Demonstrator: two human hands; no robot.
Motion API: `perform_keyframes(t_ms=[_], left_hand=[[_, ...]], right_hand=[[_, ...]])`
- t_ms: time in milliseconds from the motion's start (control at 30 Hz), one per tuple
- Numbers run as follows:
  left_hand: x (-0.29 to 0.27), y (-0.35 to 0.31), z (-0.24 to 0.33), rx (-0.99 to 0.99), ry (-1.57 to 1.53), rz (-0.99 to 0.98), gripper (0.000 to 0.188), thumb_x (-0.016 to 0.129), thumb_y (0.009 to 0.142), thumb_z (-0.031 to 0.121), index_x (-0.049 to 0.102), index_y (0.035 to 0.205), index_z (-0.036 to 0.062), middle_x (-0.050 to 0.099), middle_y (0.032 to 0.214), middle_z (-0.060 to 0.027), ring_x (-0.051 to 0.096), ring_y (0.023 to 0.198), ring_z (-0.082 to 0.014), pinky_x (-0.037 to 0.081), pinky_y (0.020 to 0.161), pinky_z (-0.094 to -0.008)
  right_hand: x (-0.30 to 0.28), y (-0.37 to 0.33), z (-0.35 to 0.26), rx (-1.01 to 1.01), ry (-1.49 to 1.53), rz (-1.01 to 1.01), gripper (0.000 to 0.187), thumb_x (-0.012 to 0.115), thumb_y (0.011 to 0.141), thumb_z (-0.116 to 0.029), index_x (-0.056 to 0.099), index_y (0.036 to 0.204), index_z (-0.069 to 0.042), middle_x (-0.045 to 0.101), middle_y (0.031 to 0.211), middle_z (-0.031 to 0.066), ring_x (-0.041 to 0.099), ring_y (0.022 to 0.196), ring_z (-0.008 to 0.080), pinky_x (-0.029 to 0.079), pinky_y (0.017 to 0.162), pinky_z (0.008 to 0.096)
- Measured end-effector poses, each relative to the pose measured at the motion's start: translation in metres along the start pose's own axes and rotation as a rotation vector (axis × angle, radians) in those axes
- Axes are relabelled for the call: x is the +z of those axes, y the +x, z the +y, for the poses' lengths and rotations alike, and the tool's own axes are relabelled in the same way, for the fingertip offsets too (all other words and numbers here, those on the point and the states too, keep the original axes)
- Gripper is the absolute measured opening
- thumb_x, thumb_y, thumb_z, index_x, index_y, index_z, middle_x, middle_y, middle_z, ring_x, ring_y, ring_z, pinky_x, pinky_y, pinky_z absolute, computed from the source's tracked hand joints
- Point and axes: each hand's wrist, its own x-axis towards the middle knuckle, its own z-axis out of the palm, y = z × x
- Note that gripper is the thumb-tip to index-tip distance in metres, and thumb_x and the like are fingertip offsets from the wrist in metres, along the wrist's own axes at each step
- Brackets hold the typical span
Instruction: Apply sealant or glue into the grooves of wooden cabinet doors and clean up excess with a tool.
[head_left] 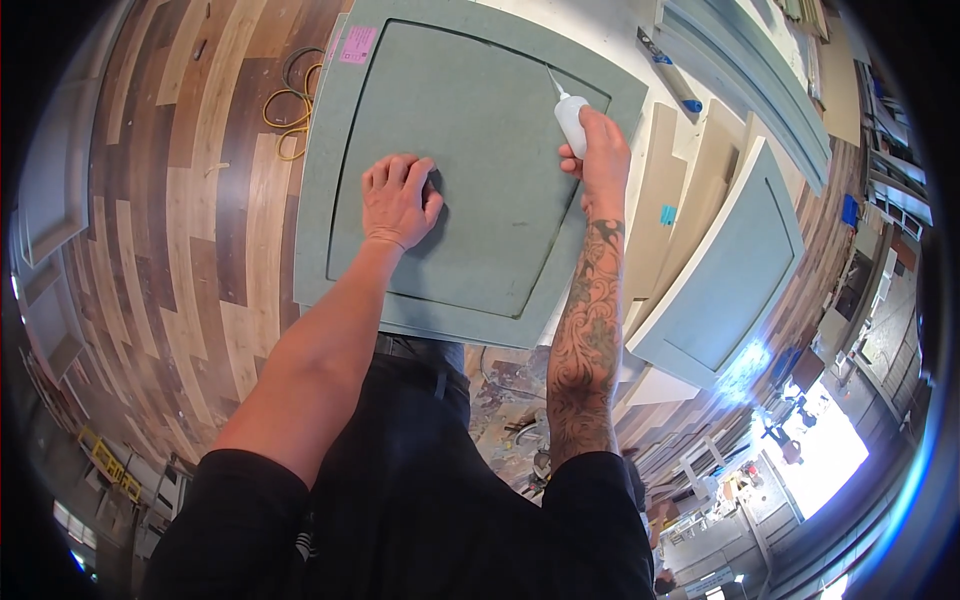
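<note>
A grey-green cabinet door with a dark grooved line around its middle panel lies flat in front of me. My right hand is wrapped around a white squeeze bottle. The bottle's long thin nozzle points away from me, its tip at the groove near the far right corner. My left hand rests on the middle panel, left of centre, with its fingers curled under. A dark patch shows beside those fingers; whether it is shadow or something held is hidden. A pink label sits on the door's far left corner.
Right of the door lie a putty knife with a blue-tipped handle and several beige boards. Another grey-green door leans farther right, below long green strips. A yellow cord coils on the wood-plank floor at left.
</note>
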Motion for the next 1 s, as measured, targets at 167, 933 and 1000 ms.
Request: perform_keyframes(t_ms=[167, 933, 1000], left_hand=[[0.000, 0.000, 0.000, 0.002, -0.002, 0.000, 0.040, 0.071, 0.077, 0.021, 0.062, 0.117, 0.0209, 0.057, 0.118, -0.0017, 0.050, 0.120, -0.0263, 0.038, 0.102, -0.0447], [-0.001, 0.000, -0.001, 0.005, 0.013, -0.008, 0.041, 0.070, 0.076, 0.022, 0.062, 0.117, 0.0207, 0.057, 0.118, -0.0019, 0.051, 0.120, -0.0260, 0.038, 0.101, -0.0446], [-0.001, 0.000, -0.001, 0.003, 0.012, -0.010, 0.041, 0.070, 0.077, 0.022, 0.062, 0.117, 0.0208, 0.057, 0.118, -0.0018, 0.050, 0.120, -0.0260, 0.038, 0.102, -0.0445]], right_hand=[[-0.003, 0.002, 0.000, -0.011, -0.085, 0.025, 0.052, 0.062, 0.095, -0.046, 0.067, 0.125, -0.004, 0.069, 0.084, 0.0077, 0.060, 0.056, 0.0107, 0.047, 0.051, 0.0262], [-0.011, 0.005, -0.007, -0.104, -0.251, 0.162, 0.054, 0.070, 0.089, -0.044, 0.069, 0.125, -0.004, 0.074, 0.095, 0.0139, 0.069, 0.063, 0.0166, 0.054, 0.055, 0.0302], [-0.011, 0.007, -0.006, -0.103, -0.265, 0.167, 0.053, 0.070, 0.089, -0.044, 0.069, 0.125, -0.005, 0.074, 0.094, 0.0140, 0.070, 0.063, 0.0172, 0.054, 0.054, 0.0304]])
